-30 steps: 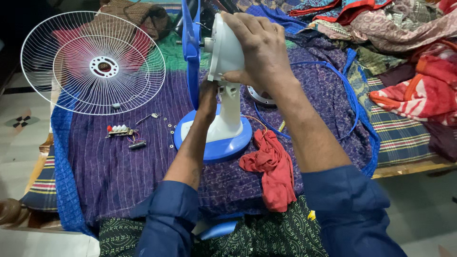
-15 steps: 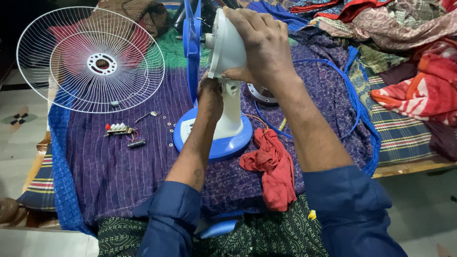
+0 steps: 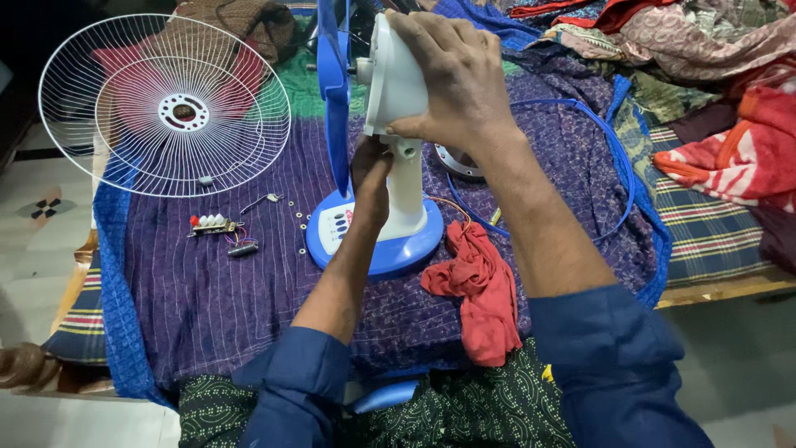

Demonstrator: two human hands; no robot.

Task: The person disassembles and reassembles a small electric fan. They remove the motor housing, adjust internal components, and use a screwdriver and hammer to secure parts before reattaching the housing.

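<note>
The white fan motor housing (image 3: 396, 75) stands on its blue base (image 3: 373, 241), gripped from above by the right hand (image 3: 452, 79), the left hand (image 3: 371, 178) closed at its neck just below, a wire guard (image 3: 166, 104) well left and a red rag (image 3: 481, 286) beside the left forearm.

Both arms w/ dark blue cloth sleeves, pushed up to approx. the elbows; forearms bare below. Left hand (image 3: 371, 178) and right hand (image 3: 452, 79) bare, no gloves, rings or watch visible. Sleeve fabric plain, matte, slightly creased at the folds. Lap: dark green cloth w/ small pale dotted arc pattern, loose and wrinkled.
</note>
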